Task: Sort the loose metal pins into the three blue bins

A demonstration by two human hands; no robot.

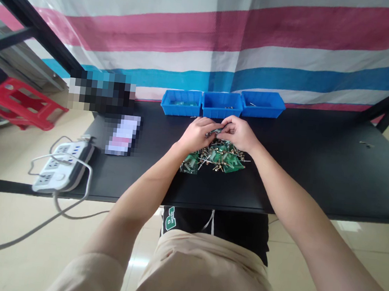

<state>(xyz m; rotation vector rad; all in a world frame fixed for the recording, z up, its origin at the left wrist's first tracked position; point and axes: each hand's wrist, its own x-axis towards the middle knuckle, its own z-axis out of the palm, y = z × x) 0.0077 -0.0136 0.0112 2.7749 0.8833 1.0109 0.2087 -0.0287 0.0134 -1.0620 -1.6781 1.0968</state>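
Observation:
A mixed pile of small metal screw-like parts and green-tinted plastic packets point(229, 161) lies on the black table in front of me. Over its far edge my left hand point(201, 132) is closed, fingers pinched around small metal parts point(213, 132). Close beside it, my right hand point(235, 132) is also closed, its thumb and fingertips meeting near the left fingers. Exactly what sits in the right fingertips is too small to make out. Just beyond both hands stand three blue bins: a left bin point(180, 109) with greenish packets, a middle bin point(221, 111) and a right bin point(262, 111) with small metal pieces.
A white power strip point(62, 166) with grey cables sits at the table's left edge. Behind it lies a blurred phone-like object point(123, 134). Small bits point(366, 144) rest at the far right. A striped sheet point(192, 34) hangs behind; a red stool point(21, 104) stands left.

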